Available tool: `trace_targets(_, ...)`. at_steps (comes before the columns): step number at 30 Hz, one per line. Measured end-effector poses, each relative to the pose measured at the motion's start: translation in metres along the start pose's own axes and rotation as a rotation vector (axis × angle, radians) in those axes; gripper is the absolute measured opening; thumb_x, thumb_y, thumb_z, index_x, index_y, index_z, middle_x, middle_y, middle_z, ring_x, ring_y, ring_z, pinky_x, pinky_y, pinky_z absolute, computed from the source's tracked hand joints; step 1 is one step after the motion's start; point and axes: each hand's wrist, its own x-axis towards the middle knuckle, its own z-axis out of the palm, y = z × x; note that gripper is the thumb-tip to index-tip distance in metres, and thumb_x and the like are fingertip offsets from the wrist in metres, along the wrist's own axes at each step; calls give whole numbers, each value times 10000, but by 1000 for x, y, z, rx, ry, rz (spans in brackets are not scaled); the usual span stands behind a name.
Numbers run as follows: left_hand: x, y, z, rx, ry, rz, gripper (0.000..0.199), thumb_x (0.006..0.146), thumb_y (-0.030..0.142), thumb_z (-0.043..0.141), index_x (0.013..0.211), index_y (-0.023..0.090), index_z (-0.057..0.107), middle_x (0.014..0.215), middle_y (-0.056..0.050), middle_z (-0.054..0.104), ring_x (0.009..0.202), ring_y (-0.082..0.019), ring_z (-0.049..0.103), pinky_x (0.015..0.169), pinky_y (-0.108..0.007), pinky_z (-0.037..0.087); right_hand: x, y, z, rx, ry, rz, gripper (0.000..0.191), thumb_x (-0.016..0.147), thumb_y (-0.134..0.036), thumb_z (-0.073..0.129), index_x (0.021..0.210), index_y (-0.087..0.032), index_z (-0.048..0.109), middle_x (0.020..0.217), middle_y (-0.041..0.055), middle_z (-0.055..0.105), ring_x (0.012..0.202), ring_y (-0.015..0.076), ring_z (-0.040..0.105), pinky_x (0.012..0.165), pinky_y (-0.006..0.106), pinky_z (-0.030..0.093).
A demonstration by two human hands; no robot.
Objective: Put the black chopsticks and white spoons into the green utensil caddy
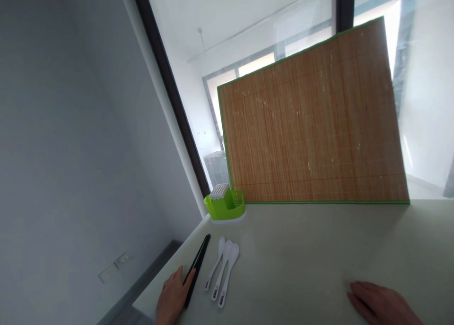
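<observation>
My left hand (173, 294) lies at the table's left edge, its thumb and fingers apart and touching a bundle of black chopsticks (198, 264). Just right of the chopsticks, three white spoons lie side by side, bowls pointing away: a left one (214, 265), a middle one (222, 271) and a right one (229, 275). Beyond them stands a green utensil holder (224, 207) with a white slotted top and white base. Over at the lower right, my right hand (381, 302) rests on the table with its fingers pressed together; whether anything is under them is hidden.
The pale table (301, 254) reaches back to a glass partition. A brown bamboo mat (312, 121) with green edging stands upright against the glass. A grey wall (88, 126) with a socket plate (121, 259) is on the left.
</observation>
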Motion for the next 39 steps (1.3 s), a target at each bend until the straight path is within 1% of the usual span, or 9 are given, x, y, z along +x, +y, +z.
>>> trace_targets(3,-8,8,-10,19,-36,-17,804,838,608,256,1368,9,345,1347,-186,475,1271,-325,395,1056,-415,279,0,0,2,-12,-22,12,273,912,-312,421,724,-250,609,681,-2,662,611,171,654,581,254,463)
trace_targets(7,-3,12,-20,4,-97,-57,833,842,626,232,1392,6,312,1358,-186,466,1273,-341,389,1045,-433,288,2,-3,1,-2,-7,8,265,905,-295,429,712,-248,604,666,-3,659,601,168,649,580,250,449)
trace_targets(15,1,8,-17,45,-98,-30,818,835,633,244,1366,22,358,1359,-181,467,1266,-332,399,1029,-427,309,4,-5,-1,33,19,17,266,902,-291,424,721,-245,614,677,12,671,604,164,643,569,235,434)
trace_targets(21,0,16,-19,132,-92,23,709,803,653,289,1134,83,551,1148,-190,608,1134,-344,515,924,-427,391,2,-2,2,-12,-29,12,266,920,-287,401,770,-243,616,720,15,675,640,173,647,604,261,435)
trace_targets(26,5,24,-21,201,-86,32,684,789,658,312,1031,83,592,1101,-204,608,1106,-358,524,895,-434,406,2,-2,4,-44,-77,21,280,936,-306,379,767,-241,593,709,7,659,650,179,647,615,278,428)
trace_targets(31,9,33,-24,259,-103,21,605,777,608,373,953,89,628,1104,-214,595,1105,-360,526,866,-427,429,3,-3,2,-46,-72,12,265,932,-283,390,739,-237,566,684,-4,644,633,174,640,597,269,398)
trace_targets(34,15,33,-25,254,-125,19,573,751,587,419,937,93,640,1093,-222,605,1075,-364,551,849,-432,438,4,-4,3,-34,-44,8,245,923,-279,411,727,-233,552,666,-10,631,620,170,630,587,264,376)
trace_targets(38,30,28,-25,199,-179,29,434,710,495,489,853,121,655,1027,-206,651,969,-350,616,758,-409,470,6,-7,4,-51,-10,9,223,906,-256,430,715,-229,542,646,-14,622,589,163,614,574,263,348)
trace_targets(39,35,27,-25,182,-165,21,378,689,464,518,811,134,654,995,-190,668,937,-337,631,734,-391,478,6,-9,3,-59,-10,11,220,903,-248,429,714,-227,540,646,-13,621,592,163,614,575,263,344)
